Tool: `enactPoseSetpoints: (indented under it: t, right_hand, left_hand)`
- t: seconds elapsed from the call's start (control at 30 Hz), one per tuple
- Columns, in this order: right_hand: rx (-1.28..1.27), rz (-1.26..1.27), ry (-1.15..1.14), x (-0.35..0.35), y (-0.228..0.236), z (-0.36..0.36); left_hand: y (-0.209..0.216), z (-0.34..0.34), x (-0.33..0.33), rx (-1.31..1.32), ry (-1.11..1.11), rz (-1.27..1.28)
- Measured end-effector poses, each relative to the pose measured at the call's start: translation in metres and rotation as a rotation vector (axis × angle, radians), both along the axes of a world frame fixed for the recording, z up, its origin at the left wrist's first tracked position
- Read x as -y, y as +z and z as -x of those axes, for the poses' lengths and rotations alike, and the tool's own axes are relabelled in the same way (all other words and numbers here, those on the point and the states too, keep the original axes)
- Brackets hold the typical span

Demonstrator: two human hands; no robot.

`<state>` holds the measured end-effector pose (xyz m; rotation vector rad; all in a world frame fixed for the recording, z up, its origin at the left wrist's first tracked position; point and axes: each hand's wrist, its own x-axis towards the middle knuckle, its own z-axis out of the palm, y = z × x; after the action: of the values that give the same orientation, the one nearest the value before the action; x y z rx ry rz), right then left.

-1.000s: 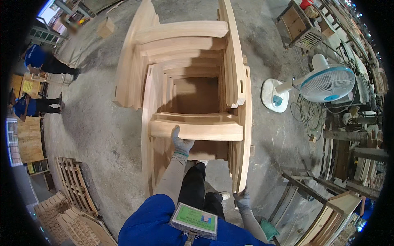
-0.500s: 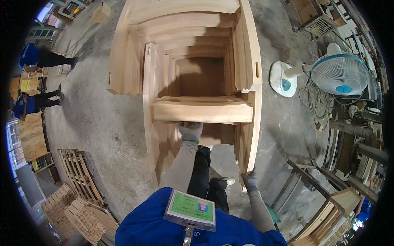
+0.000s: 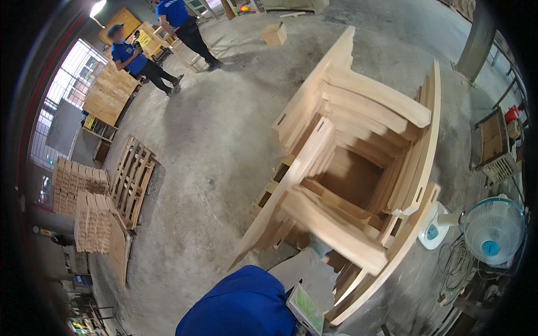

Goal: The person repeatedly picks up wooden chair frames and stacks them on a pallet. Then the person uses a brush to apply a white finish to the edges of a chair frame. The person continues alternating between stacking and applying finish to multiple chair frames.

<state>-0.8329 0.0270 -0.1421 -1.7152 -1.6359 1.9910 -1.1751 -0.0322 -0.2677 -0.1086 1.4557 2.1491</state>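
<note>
A stack of pale wooden chair frames (image 3: pixel 358 145) lies nested on the concrete floor, filling the middle and right of the view. Its thick front rail (image 3: pixel 336 229) runs diagonally just ahead of me. My left hand (image 3: pixel 319 246), in a grey glove at the end of a grey sleeve, comes up from below and holds this rail, its fingers mostly hidden behind the wood. My right hand is out of view. My blue-clad shoulder (image 3: pixel 241 305) and a green card (image 3: pixel 307 309) on my chest fill the bottom edge.
A white floor fan (image 3: pixel 493 235) and its base (image 3: pixel 434 229) stand close on the right, with cables beside them. Wooden pallets (image 3: pixel 131 179) and stacked slats (image 3: pixel 89 218) lie left. Two people in blue shirts (image 3: pixel 134 56) stand far left. A small wooden box (image 3: pixel 274 33) sits beyond.
The view has swung left and tilted, so the frame stack now sits at an angle on the right. My right hand, low at the right before, has left the picture.
</note>
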Motion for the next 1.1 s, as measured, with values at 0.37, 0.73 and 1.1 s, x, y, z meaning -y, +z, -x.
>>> enactPoseSetpoints:
  t: [0.37,0.73,1.1]
  right_hand:
    - [-0.056,-0.515,0.015,0.004,0.151,-0.008]
    - [-0.394,-0.623,-0.266,0.022,0.174,-0.069]
    - [-1.580,-0.360,-0.955,-0.021,0.365,-0.255]
  left_hand:
    - [0.149,-0.112,0.034,0.106,-0.184,-0.172]
    - [0.464,-0.157,-0.016,-0.090,0.003,-1.159]
    - [0.518,-0.235,0.019,-0.169,-0.497,-0.839]
